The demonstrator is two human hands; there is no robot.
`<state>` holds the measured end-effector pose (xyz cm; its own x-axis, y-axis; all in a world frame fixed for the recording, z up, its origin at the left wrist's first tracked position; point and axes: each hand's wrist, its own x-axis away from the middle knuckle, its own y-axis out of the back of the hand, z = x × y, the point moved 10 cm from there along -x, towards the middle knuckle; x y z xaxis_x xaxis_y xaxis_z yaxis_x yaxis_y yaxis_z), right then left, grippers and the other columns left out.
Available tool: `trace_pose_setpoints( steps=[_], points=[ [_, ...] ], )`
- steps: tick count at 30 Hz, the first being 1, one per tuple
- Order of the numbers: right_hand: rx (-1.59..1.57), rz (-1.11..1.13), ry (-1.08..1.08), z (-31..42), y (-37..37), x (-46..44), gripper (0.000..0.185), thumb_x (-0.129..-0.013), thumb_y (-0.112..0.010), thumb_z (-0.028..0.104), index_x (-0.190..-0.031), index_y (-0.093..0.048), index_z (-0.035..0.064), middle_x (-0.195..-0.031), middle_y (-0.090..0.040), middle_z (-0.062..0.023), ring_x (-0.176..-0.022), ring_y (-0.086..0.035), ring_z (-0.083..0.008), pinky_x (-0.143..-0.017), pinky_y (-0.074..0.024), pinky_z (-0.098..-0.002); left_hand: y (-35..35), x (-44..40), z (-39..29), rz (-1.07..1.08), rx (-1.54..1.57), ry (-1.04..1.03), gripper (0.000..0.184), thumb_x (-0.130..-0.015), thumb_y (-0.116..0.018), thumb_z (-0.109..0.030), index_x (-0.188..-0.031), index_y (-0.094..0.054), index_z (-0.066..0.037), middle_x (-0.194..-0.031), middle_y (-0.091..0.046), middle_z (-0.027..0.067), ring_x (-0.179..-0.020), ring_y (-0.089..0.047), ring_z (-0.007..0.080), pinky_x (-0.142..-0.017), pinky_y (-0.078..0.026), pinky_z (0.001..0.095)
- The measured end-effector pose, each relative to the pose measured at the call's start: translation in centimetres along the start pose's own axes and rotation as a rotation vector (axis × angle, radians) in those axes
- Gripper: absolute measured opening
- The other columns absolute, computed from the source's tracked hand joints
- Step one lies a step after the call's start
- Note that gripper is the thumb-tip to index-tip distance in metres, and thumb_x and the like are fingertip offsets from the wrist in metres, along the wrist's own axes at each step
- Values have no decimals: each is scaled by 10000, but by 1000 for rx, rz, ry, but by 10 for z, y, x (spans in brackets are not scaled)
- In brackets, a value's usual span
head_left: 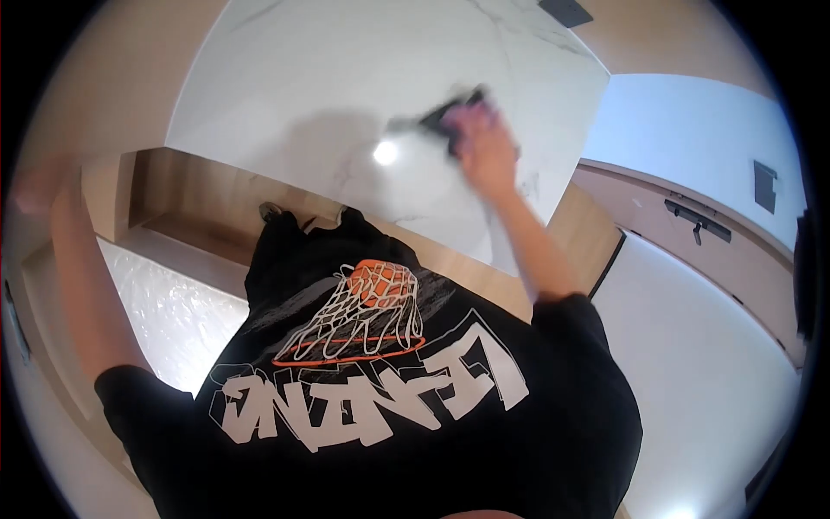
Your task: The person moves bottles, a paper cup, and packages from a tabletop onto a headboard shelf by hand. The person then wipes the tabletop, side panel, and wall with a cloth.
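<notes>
My right hand (489, 157) is closed around a dark cloth (443, 119) and blurred by motion. Beneath the cloth lies a glossy white slab with grey marble veins (259, 86), which reflects a bright light. The cloth appears to be against the slab, its edges smeared. Out at the far left, my left hand (43, 187) is close to a beige wooden panel (105, 195). Blur hides its fingers, and I cannot tell whether it touches the panel or holds anything.
An open wooden recess (199, 203) runs below the slab's near edge, in front of my body. A pale door with a dark handle (699, 221) stands to the right. Dark plates are on the wall (765, 186) and near the slab's top right corner (566, 12).
</notes>
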<state>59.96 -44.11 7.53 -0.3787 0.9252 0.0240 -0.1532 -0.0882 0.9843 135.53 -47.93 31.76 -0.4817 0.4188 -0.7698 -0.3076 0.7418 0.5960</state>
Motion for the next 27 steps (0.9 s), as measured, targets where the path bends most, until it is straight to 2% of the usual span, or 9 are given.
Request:
trace_pose_setpoints(
  steps=[3, 7, 10, 11, 13, 17, 19, 25, 27],
  points=[
    [138, -310, -208, -108, 14, -86, 442, -933, -517, 376, -1340, -542, 204, -1445, -479, -124, -1308, -415, -442, -1095, -335, -506, -2, 2, 4, 1, 14, 52, 491, -758, -677, -519, -959, -700, -72, -1047, -686, 146, -964, -665, 281, -813, -530, 401],
    [268, -412, -259, -94, 22, -116, 426, -936, -497, 371, -1323, -561, 203, -1394, -532, -112, -1267, -458, -444, -1071, -357, -497, 0, -1, 36, -10, 231, 238, 490, -760, -672, -521, -957, -700, -74, -1054, -685, 147, -967, -664, 280, -816, -529, 401],
    [-61, -303, 235, 54, 31, -69, 380, -812, -567, 211, -1181, -612, 133, -1239, -618, -106, -1154, -541, -395, -984, -412, -507, -19, 7, 63, -122, 715, 425, 465, -792, -630, -515, -972, -708, -93, -1106, -669, 152, -1023, -646, 260, -873, -516, 405],
    [39, -76, 259, 84, -12, -33, 420, -790, -609, 198, -1208, -609, 157, -1256, -608, -97, -1193, -523, -376, -1021, -389, -522, -13, 7, 55, -114, 607, 368, 467, -807, -614, -509, -982, -700, -84, -1107, -666, 156, -1022, -642, 263, -876, -511, 408],
    [-140, -71, 389, 156, 6, 33, 489, -728, -691, 203, -1212, -626, 194, -1288, -587, -78, -1253, -483, -353, -1071, -351, -534, 0, 7, 25, -54, 292, 160, 472, -837, -584, -496, -1002, -683, -66, -1109, -660, 165, -1021, -633, 269, -882, -502, 412],
    [-234, 8, 381, 154, 4, 49, 437, -757, -660, 190, -1191, -619, 222, -1284, -584, -68, -1294, -449, -363, -1069, -363, -512, 20, 14, -26, -42, 19, -163, 484, -898, -523, -472, -1043, -651, -29, -1113, -649, 183, -1019, -616, 282, -893, -483, 420],
    [-126, 47, 426, 128, -1, 13, 402, -784, -634, 171, -1186, -623, 151, -1244, -605, -60, -1230, -511, -311, -1076, -371, -468, 27, 19, -50, -54, -53, -289, 490, -928, -492, -460, -1063, -635, -11, -1115, -643, 192, -1018, -607, 288, -899, -474, 424],
    [133, -259, -191, -119, 19, -144, 481, -953, -471, 320, -1382, -493, 104, -1426, -482, -180, -1307, -425, -416, -1083, -338, -506, 43, 41, -105, -73, -238, -560, 514, -1019, -401, -423, -1124, -587, 44, -1121, -625, 218, -1014, -581, 307, -916, -447, 437],
    [125, -250, -186, -114, 17, -151, 475, -941, -481, 310, -1360, -509, 89, -1392, -507, -200, -1284, -450, -415, -1065, -359, -503, 58, 37, -97, -72, 107, -347, 509, -1042, -367, -404, -1126, -576, 52, -1115, -617, 231, -999, -567, 317, -912, -438, 445]
  ],
)
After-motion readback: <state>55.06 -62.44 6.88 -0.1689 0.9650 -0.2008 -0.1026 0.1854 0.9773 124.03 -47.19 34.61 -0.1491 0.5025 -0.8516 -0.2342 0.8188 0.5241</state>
